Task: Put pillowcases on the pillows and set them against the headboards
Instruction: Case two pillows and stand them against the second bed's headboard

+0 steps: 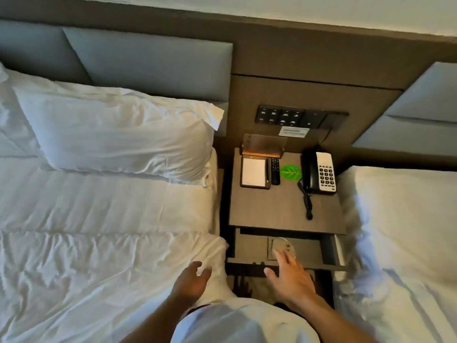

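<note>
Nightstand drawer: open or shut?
Open. The drawer is pulled out below the nightstand top, its inside showing, right hand over it.

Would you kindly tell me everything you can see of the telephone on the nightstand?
The telephone is a corded desk set with a black body and a white keypad panel carrying dark buttons. It lies flat at the back right of the nightstand, close to the wall panel. The black handset rests in its cradle on the left side. A coiled black cord trails from it toward the front across the tabletop. Neither hand touches it.
</note>
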